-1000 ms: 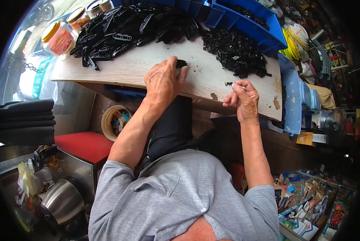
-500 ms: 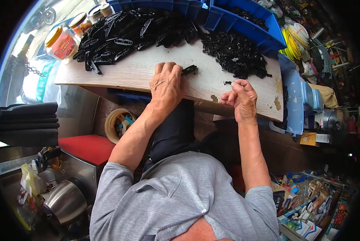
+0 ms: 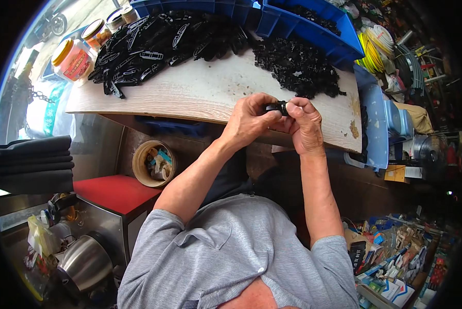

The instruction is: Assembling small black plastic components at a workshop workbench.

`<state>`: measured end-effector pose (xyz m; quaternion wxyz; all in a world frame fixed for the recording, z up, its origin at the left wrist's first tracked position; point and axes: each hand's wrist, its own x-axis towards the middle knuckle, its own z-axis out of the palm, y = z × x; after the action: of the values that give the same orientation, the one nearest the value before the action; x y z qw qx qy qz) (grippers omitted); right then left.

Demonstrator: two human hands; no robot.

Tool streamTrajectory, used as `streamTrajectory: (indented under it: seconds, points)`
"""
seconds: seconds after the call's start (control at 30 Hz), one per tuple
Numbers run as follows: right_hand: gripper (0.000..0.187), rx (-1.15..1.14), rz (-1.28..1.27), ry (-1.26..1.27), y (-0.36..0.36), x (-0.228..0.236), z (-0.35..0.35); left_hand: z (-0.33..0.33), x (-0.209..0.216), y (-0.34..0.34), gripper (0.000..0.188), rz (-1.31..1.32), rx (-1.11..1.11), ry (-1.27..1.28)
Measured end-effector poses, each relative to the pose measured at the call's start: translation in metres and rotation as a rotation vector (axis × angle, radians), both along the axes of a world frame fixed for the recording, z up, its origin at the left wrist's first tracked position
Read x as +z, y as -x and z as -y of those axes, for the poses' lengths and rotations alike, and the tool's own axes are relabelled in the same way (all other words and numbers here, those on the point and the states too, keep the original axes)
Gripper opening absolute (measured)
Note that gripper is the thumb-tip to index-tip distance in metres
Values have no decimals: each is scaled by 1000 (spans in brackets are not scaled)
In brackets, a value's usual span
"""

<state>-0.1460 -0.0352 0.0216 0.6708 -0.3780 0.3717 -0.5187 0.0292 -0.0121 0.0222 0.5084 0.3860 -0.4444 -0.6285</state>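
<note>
Both hands meet above the front edge of the pale wooden table. My left hand (image 3: 247, 122) grips a black plastic part (image 3: 276, 107) between thumb and fingers. My right hand (image 3: 309, 126) pinches at the part's right end, thumb and fingertips pressed against it. The small black piece that those fingertips carried is now too hidden to tell apart from the part. Beyond the hands lies a heap of small black plastic pieces (image 3: 300, 69). To its left spreads a larger heap of long black plastic parts (image 3: 153, 51), some with pale glints along their edges.
Blue plastic bins (image 3: 344, 44) stand behind the heaps. Lidded jars (image 3: 72, 61) line the table's far left. Below the table sits a round tub (image 3: 141, 172) of scraps, near a red-topped cabinet (image 3: 112, 193). A light-blue bin (image 3: 377, 129) adjoins the table's right side.
My left hand has lifted the black part off the table and moved right. The right hand, carrying the small piece, has turned inward, and the fingers of both hands now meet at the part.
</note>
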Motion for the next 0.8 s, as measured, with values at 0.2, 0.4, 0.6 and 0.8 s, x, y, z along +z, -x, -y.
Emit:
streamTrajectory:
  seconds: [0.2, 0.4, 0.6, 0.8]
  points:
    - [12, 57, -24, -50, 2, 4, 1, 3, 3, 0, 24, -33, -7, -64]
    - [14, 57, -16, -76, -1, 6, 3, 8, 11, 3, 21, -27, 70, -175]
    - [19, 51, -313, -6, -4, 16, 3, 12, 8, 4, 18, -105, 133, -236]
    - [28, 106, -387, 28, -10, 19, 0, 6, 7, 0, 15, -162, 167, -186]
